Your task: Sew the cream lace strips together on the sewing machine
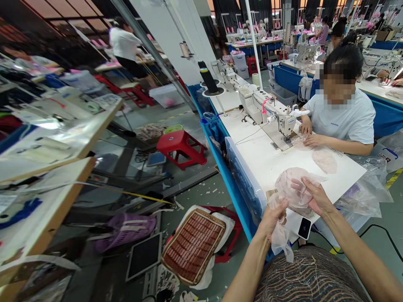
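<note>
My left hand (274, 219) is closed around a bunched strip of sheer pale fabric (281, 242), whose loose end hangs below the fist. My right hand (318, 196) pinches a rounded, sheer pink fabric cup (291, 181) at its right edge. Some of its fingers show through the thin cloth from behind. Both hands are above the near corner of a white sewing table (255, 161). Close under the right hand, a small black-screened device (304, 228) sits at the table's edge. Another pale pink fabric piece (324, 161) lies flat farther right.
Across the table a co-worker (341, 113) guides fabric at a sewing machine (270, 109). A clear plastic bin (244, 176) runs along the table's left side. On the floor are a red stool (181, 147) and a seat with a brown slatted mat (195, 243). Clear plastic bags (365, 193) sit at right.
</note>
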Motion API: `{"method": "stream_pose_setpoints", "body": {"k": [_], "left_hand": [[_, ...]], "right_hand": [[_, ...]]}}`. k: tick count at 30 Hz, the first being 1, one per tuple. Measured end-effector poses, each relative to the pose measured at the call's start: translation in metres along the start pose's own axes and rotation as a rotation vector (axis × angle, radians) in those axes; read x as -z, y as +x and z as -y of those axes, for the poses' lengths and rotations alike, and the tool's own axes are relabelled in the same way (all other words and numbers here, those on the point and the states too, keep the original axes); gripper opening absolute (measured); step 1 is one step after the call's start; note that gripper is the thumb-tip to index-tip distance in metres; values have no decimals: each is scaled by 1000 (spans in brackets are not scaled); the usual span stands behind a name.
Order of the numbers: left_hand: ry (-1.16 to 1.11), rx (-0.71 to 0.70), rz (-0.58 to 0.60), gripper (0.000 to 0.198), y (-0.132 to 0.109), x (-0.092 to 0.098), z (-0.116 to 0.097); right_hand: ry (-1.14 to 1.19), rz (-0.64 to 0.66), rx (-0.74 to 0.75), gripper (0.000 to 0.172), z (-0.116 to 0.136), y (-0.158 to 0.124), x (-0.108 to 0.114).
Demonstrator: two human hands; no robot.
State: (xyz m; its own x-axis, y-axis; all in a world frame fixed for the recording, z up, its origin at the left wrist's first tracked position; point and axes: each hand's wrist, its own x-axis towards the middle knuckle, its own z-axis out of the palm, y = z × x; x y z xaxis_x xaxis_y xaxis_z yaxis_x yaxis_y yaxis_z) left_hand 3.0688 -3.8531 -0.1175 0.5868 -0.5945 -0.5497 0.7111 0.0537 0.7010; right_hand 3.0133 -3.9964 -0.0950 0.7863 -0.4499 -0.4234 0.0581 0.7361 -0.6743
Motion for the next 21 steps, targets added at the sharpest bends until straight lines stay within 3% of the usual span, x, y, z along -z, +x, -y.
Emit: {"method": "stream_pose_setpoints", "body": {"k": [5,11,16,21], "left_hand": [[35,-3,3,47,5,-7,2],[-2,13,41,48,-4,-7,-4],[-37,16,33,50,-4,-7,-8],[-69,57,23,54,5,-4,-9]], "right_hand": [[70,-80,23,30,1,-1,-2],[118,-117,-96,15,-1,-5,6],[130,-120,-189,15,-12,-8,13],[123,-110,-147,24,-9,-8,26]]}}
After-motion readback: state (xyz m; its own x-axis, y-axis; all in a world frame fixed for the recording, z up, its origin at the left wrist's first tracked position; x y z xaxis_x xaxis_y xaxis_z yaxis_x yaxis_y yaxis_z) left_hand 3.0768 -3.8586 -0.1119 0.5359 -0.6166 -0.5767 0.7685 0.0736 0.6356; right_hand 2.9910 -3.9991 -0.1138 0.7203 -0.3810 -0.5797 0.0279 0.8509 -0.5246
